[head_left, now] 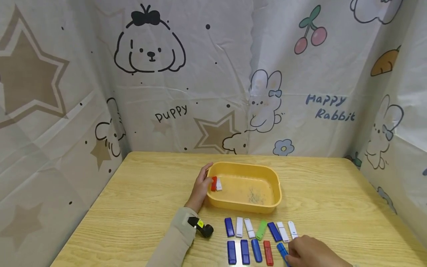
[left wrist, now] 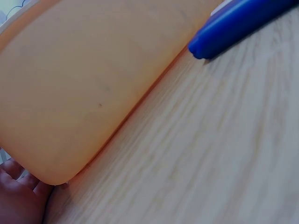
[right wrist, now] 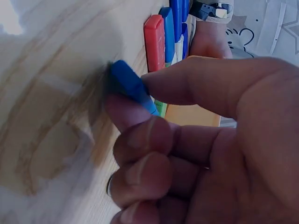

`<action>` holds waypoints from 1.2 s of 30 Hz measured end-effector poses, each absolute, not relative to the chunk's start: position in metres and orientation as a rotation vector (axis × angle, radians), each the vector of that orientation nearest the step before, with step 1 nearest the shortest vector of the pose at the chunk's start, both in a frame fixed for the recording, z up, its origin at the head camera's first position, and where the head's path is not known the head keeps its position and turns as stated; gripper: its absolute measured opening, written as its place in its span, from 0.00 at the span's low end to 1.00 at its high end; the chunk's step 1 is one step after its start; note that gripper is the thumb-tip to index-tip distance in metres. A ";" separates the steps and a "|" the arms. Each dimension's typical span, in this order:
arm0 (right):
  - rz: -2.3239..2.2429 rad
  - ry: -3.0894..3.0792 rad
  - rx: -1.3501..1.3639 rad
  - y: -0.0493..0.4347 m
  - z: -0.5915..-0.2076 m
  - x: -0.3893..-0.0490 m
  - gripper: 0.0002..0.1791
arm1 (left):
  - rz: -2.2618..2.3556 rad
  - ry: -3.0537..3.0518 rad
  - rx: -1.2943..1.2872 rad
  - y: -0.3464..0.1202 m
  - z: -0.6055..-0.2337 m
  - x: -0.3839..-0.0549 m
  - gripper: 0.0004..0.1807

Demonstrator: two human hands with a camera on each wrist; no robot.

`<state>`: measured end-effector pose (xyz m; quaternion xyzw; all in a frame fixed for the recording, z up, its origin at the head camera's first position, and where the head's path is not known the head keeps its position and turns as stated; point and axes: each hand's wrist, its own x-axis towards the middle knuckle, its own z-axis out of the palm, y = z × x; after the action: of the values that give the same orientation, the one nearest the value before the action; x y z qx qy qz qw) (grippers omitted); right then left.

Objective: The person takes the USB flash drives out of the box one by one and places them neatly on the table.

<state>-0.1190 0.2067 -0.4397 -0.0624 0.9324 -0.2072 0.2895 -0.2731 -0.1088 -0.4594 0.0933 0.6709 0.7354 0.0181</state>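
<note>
My left hand [head_left: 201, 183] grips the left end of a yellow plastic basin [head_left: 245, 206], thumb over the rim and fingers along the outside. Just inside that end, beside the thumb, a red USB flash drive [head_left: 214, 184] and a white one [head_left: 218, 184] lie together. At the lower right, my right hand [head_left: 308, 251] pinches a blue USB flash drive [right wrist: 131, 84] between thumb and index finger, close over the table; its other fingers are curled. A red flash drive [head_left: 268, 253] lies just left of it.
Two rows of flash drives lie in front of the basin on the wooden table [head_left: 150, 207]. The back row holds blue, white and green [head_left: 261, 230] ones; the front row has several blue [head_left: 231, 252] ones. A patterned curtain [head_left: 207, 74] closes off the back and sides.
</note>
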 end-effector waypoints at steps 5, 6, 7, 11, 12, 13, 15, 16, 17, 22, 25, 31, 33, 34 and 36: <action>-0.597 2.450 -0.243 0.209 -0.442 -0.118 0.15 | 2.283 2.074 0.287 -0.109 -0.459 -0.273 0.33; -0.602 2.450 -0.266 0.209 -0.443 -0.117 0.16 | 2.284 2.071 0.286 -0.109 -0.459 -0.273 0.33; -0.601 2.450 -0.281 0.209 -0.443 -0.117 0.16 | 2.287 2.067 0.284 -0.110 -0.459 -0.273 0.33; -0.604 2.442 -0.317 0.206 -0.442 -0.117 0.17 | 2.300 2.058 0.290 -0.110 -0.460 -0.273 0.33; -0.603 2.438 -0.313 0.205 -0.442 -0.117 0.17 | 2.305 2.053 0.296 -0.110 -0.460 -0.273 0.33; -0.601 2.434 -0.311 0.205 -0.442 -0.117 0.17 | 2.309 2.048 0.302 -0.110 -0.460 -0.273 0.33; -0.600 2.427 -0.297 0.203 -0.442 -0.117 0.17 | 2.304 2.056 0.315 -0.110 -0.461 -0.274 0.33; -0.598 2.424 -0.290 0.202 -0.442 -0.117 0.17 | 2.301 2.061 0.317 -0.110 -0.461 -0.274 0.33; -0.598 2.422 -0.286 0.202 -0.442 -0.117 0.17 | 2.293 2.074 0.314 -0.110 -0.461 -0.274 0.33; -0.571 2.421 -0.248 0.199 -0.441 -0.117 0.17 | 2.303 2.060 0.321 -0.110 -0.461 -0.274 0.33; -0.529 2.429 -0.202 0.196 -0.438 -0.119 0.17 | 2.331 2.030 0.341 -0.112 -0.461 -0.274 0.33; -0.593 2.524 -0.365 0.193 -0.419 -0.126 0.17 | 2.347 2.033 0.376 -0.113 -0.460 -0.274 0.32; -0.628 2.573 -0.499 0.190 -0.411 -0.131 0.17 | 2.346 2.031 0.377 -0.113 -0.461 -0.275 0.33; -0.638 2.603 -0.562 0.188 -0.407 -0.134 0.16 | 2.339 2.040 0.370 -0.113 -0.461 -0.275 0.32; -0.642 2.670 -0.679 0.182 -0.399 -0.140 0.16 | 2.327 2.049 0.364 -0.113 -0.462 -0.275 0.32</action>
<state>-0.1400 0.1820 -0.3995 -0.2372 0.9323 -0.2243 0.1555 -0.2746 -0.1128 -0.4624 0.1166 0.6564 0.7453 0.0100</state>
